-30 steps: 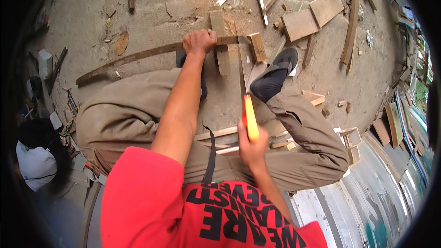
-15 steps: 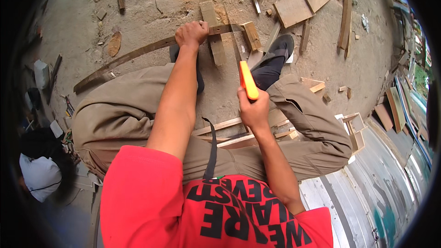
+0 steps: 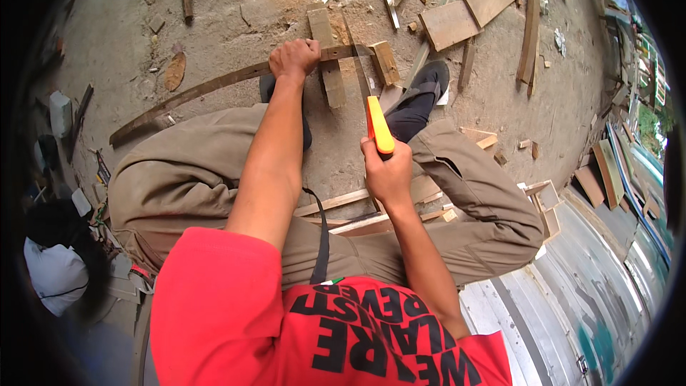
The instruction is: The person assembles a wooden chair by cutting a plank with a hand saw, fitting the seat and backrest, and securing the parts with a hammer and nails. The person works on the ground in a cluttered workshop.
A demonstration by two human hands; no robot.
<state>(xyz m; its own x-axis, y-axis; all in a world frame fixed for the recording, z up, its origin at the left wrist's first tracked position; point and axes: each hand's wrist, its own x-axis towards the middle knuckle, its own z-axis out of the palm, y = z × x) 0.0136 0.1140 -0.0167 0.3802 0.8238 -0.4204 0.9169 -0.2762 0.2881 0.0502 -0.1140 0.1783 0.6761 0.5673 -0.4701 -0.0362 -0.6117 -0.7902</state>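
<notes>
My right hand is wrapped round the orange-and-yellow handle of a handsaw, in front of me. Its thin blade points away and crosses a long dark wooden strip near the strip's right end. Fingers closed, my left hand grips that strip just left of the blade. Under the strip lies a wooden block, pointing away from me. Another short wood block is at the strip's right end. How deep the blade sits in the wood cannot be made out.
My shoe is close to the right of the saw. Boards and offcuts lie scattered beyond. A light wooden frame is under my legs, metal sheeting at the right. A person in white is at the lower left.
The saw has slid slightly away from me across the strip. My left hand keeps its hold in the same place. The whole view has shifted a little.
</notes>
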